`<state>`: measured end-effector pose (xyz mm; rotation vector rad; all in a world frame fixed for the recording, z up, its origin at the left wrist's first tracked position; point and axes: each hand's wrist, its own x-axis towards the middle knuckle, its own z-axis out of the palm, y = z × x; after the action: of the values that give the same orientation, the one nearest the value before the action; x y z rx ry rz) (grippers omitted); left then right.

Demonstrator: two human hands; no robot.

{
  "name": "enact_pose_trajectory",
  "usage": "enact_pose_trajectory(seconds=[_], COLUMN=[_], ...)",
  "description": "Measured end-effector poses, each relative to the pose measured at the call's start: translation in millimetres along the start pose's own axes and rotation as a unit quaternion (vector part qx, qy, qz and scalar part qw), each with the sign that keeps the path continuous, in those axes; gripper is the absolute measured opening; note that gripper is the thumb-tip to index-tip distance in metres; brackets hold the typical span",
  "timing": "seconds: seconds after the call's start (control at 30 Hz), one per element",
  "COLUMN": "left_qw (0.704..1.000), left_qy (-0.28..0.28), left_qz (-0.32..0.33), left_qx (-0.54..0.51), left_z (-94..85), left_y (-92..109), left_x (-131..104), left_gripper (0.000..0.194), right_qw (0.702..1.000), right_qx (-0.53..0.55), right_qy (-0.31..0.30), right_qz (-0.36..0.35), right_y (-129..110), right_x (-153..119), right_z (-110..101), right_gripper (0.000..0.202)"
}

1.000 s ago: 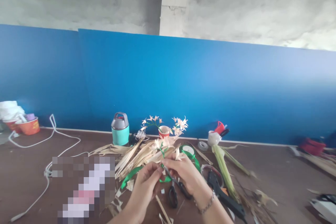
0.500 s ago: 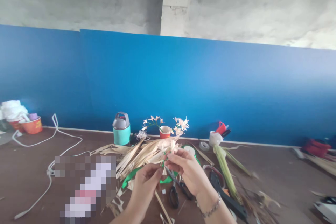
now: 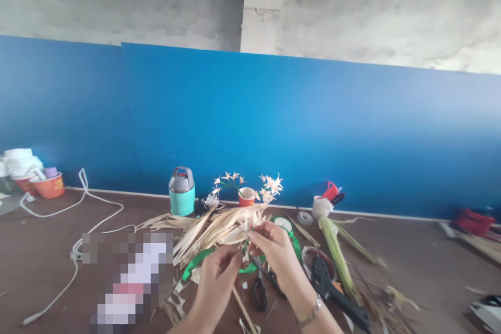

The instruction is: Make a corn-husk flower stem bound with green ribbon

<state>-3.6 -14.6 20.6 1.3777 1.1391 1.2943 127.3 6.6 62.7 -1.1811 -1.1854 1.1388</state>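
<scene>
Between my two hands is a small cream flower [image 3: 256, 219] on a green stem. My left hand [image 3: 221, 271] pinches near the stem's lower part, with thumb and forefinger together. Higher up, my right hand [image 3: 274, 248] has its fingers closed around the stem just below the petals. Black-handled scissors [image 3: 260, 292] lie beneath my hands. Behind them spread dried husks [image 3: 207, 227], with green ribbon [image 3: 195, 263] in front. A red and white paper cup [image 3: 246, 198] holds stems with cream flowers [image 3: 271, 187].
A turquoise flask [image 3: 182, 198] stands behind the husks. To the right lie a black glue gun [image 3: 340, 295], a tape roll [image 3: 305, 218] and green stalks [image 3: 338, 255]. A white cable [image 3: 97, 224] and red cups [image 3: 49, 186] are at the left.
My right hand has turned slightly and its wrist has shifted a little to the left. My left hand has hardly moved, and the flower stays between them.
</scene>
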Motion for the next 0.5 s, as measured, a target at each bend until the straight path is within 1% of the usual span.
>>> enact_pose_trajectory(seconds=[0.2, 0.33, 0.4, 0.5], left_qw=[0.999, 0.998, 0.998, 0.998], left_qy=[0.019, 0.031, 0.034, 0.042], left_qz=[0.025, 0.031, 0.029, 0.025], left_qx=[0.029, 0.041, 0.047, 0.045], left_z=[-0.1, 0.3, 0.3, -0.2], left_y=[2.5, 0.1, -1.1, -0.6], left_x=[-2.4, -3.1, -3.0, -2.9], left_gripper=[0.026, 0.025, 0.026, 0.026], right_qw=[1.0, 0.999, 0.999, 0.998], right_qx=[0.015, 0.026, 0.011, -0.034], right_qy=[0.014, 0.028, 0.034, 0.047], right_qz=[0.001, 0.007, 0.003, -0.021], right_y=[-1.0, 0.4, 1.3, 2.2], right_x=[-1.5, -1.7, -1.9, -2.3], right_z=[2.8, 3.2, 3.2, 3.3], right_gripper=[0.019, 0.022, 0.022, 0.019])
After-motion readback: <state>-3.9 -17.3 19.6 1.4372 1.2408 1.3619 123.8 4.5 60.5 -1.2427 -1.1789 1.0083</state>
